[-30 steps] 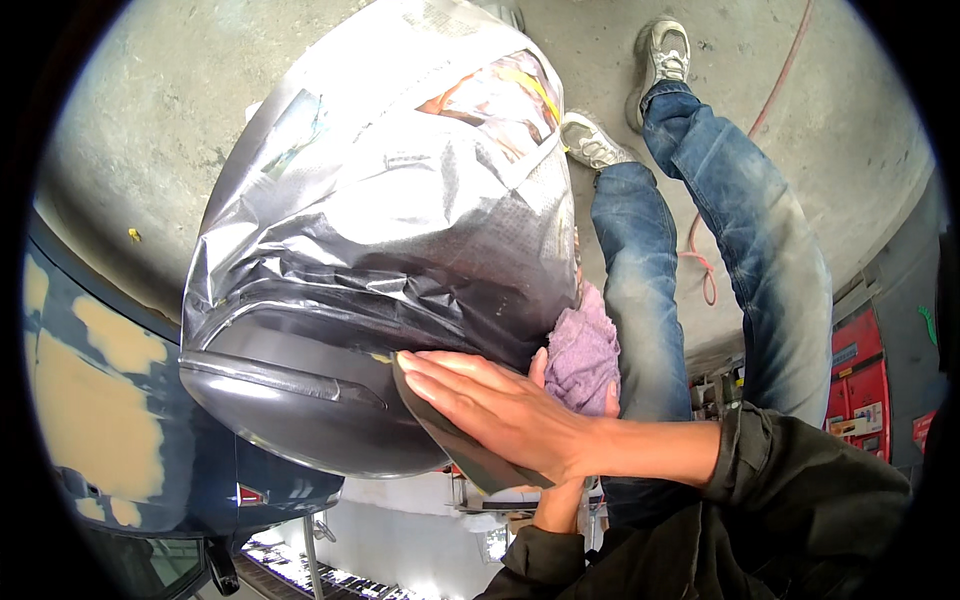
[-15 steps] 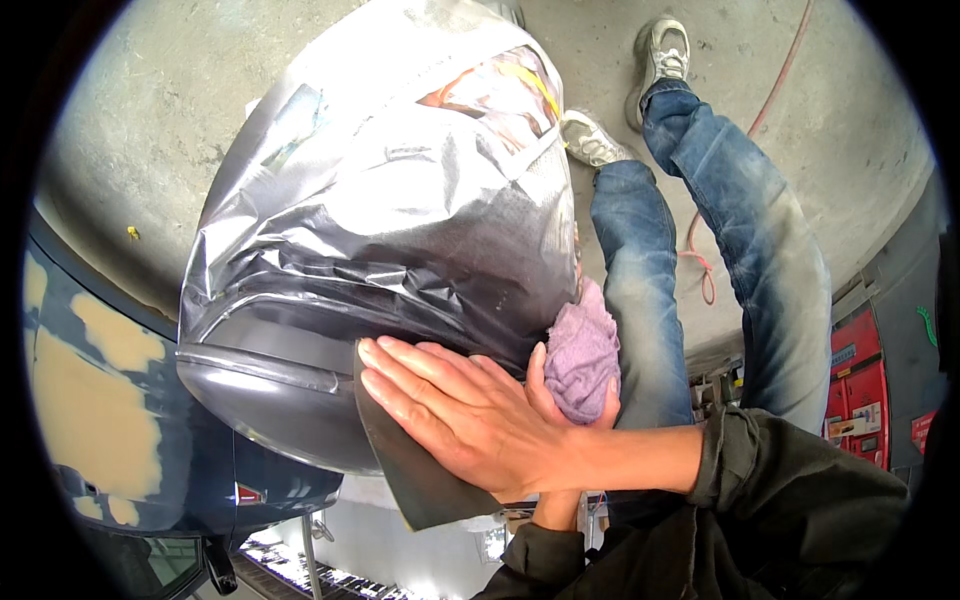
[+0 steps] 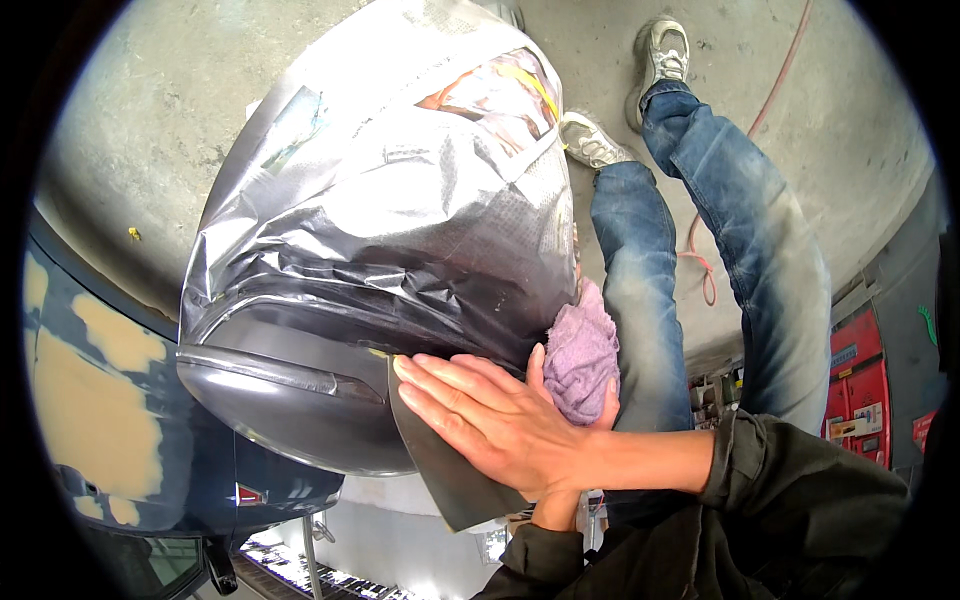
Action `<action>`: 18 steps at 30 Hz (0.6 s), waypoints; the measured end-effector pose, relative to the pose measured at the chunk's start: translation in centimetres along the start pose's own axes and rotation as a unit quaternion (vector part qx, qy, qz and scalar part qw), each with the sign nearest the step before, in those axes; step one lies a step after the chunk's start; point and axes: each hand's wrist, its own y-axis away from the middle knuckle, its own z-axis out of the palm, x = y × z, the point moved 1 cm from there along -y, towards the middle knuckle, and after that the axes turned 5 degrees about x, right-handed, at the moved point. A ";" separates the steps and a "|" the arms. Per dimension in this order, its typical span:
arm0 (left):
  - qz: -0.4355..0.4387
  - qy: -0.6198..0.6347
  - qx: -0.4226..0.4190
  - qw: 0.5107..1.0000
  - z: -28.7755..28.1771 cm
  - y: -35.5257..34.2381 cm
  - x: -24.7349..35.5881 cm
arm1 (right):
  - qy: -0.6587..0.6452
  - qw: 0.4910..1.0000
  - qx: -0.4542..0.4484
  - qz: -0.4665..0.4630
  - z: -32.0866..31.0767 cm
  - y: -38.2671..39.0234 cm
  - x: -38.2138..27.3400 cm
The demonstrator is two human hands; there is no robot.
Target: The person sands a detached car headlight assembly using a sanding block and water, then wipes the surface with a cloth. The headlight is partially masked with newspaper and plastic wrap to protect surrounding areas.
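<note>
My right hand (image 3: pixel 485 420) lies flat with its fingers stretched to the left, over a dark grey-green sandpaper sheet (image 3: pixel 440 480). The sheet rests against the right part of a glossy dark grey curved car part (image 3: pixel 290 420), and its lower corner sticks out past the edge. My right thumb is hidden. Under the right wrist my left hand (image 3: pixel 607 408) is closed round a crumpled mauve cloth (image 3: pixel 583 350); only some of its fingers show. Above the ridge of the part, shiny creased plastic sheeting (image 3: pixel 390 190) is spread.
At the left stands a dark blue car body (image 3: pixel 200 480) with beige filler patches (image 3: pixel 90 400). My legs in blue jeans (image 3: pixel 640 260) are close on the right. A red hose (image 3: pixel 780 85) runs over the concrete floor (image 3: pixel 850 150). A red cabinet (image 3: pixel 858 390) is at the far right.
My right hand and the sandpaper sheet have slid a little to the right along the car part, uncovering more of its surface. The left hand and the cloth have hardly moved.
</note>
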 end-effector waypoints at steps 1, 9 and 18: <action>0.004 -0.014 -0.004 1.000 -0.1 -0.1 0.1 | -0.019 1.000 -0.006 0.001 -0.3 -0.4 -0.1; -0.043 0.121 -0.021 0.991 0.5 0.4 -0.8 | -0.019 1.000 -0.008 -0.001 -0.2 -0.7 0.2; 0.042 0.026 0.002 0.999 0.0 -0.1 -0.2 | -0.002 1.000 -0.021 0.000 -0.3 -1.0 0.1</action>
